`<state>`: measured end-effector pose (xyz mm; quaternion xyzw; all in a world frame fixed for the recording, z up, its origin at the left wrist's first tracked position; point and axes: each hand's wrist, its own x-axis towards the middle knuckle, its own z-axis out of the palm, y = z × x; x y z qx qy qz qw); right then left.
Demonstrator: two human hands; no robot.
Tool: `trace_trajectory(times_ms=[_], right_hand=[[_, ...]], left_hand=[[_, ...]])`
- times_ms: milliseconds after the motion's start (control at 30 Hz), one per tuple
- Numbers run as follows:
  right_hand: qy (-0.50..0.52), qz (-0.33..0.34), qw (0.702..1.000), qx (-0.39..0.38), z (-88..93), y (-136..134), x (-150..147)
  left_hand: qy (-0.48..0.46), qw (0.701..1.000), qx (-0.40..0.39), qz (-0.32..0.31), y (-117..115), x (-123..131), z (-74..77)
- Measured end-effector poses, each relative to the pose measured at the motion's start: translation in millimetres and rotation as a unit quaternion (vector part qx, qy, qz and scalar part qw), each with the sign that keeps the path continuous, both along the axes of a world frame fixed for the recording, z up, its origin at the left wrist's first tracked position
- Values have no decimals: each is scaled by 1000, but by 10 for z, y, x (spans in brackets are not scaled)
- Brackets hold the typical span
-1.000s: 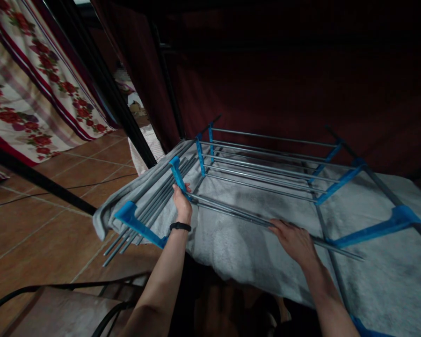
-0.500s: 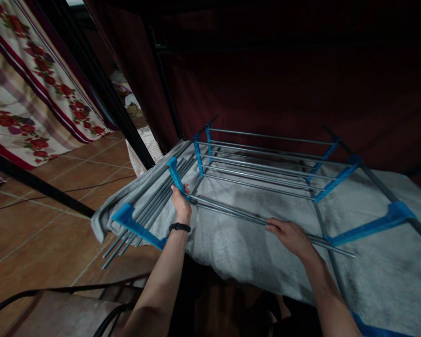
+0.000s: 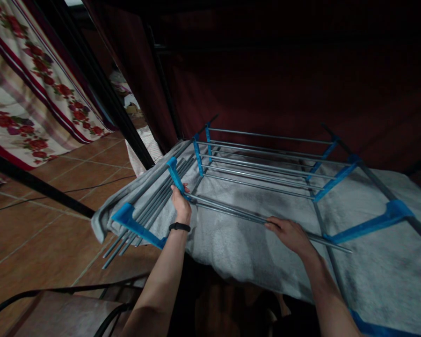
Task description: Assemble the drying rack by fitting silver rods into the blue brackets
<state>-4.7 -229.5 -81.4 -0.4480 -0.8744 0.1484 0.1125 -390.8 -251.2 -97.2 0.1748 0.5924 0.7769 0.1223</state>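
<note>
A rack frame point(image 3: 266, 159) of grey metal tubes and blue plastic brackets lies on a grey blanket. My left hand point(image 3: 181, 204), with a black band at the wrist, is closed round the lower end of a blue bracket point(image 3: 176, 175) on the left side. My right hand point(image 3: 288, 234) grips a thin metal rod point(image 3: 317, 240) near its middle. This rod runs from the left bracket past the blue bracket on the right point(image 3: 366, 227), where its end sticks out. Another rod lies close along it. Whether the rod's left end sits in the bracket is hidden by my fingers.
Several loose metal rods point(image 3: 150, 201) lie on the blanket point(image 3: 224, 243) beneath the left side. Black bed posts point(image 3: 101, 89) stand at the left, with a dark red curtain point(image 3: 284, 93) behind. A chair point(image 3: 66, 313) is at lower left on the tiled floor point(image 3: 49, 238).
The rod in my right hand has shifted slightly left, and its protruding right end is a little closer to the right bracket. My left hand keeps its place on the left bracket.
</note>
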Motion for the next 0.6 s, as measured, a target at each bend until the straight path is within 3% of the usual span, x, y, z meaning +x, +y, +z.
trace_trajectory(times_ms=[100,167,267,333,400,500,600], right_hand=[[-34,-22,998,49,21,-38,-39],[-49,-33,997,53,64,-83,-75],[-64,-49,996,39,163,-151,-132],[-71,-63,995,27,226,-165,-163],[-72,-73,995,18,269,-158,-183],[-66,-80,995,11,298,-154,-190],[-53,-74,996,17,318,-174,-184]], left_hand=[[3,1000,-27,9,-27,-15,38],[43,996,-50,57,-100,21,66],[164,974,-38,153,-279,210,127],[251,954,-22,161,-391,425,211],[324,943,-14,67,-450,713,342],[364,916,1,-167,-387,1294,580],[330,847,2,-417,-147,1984,733]])
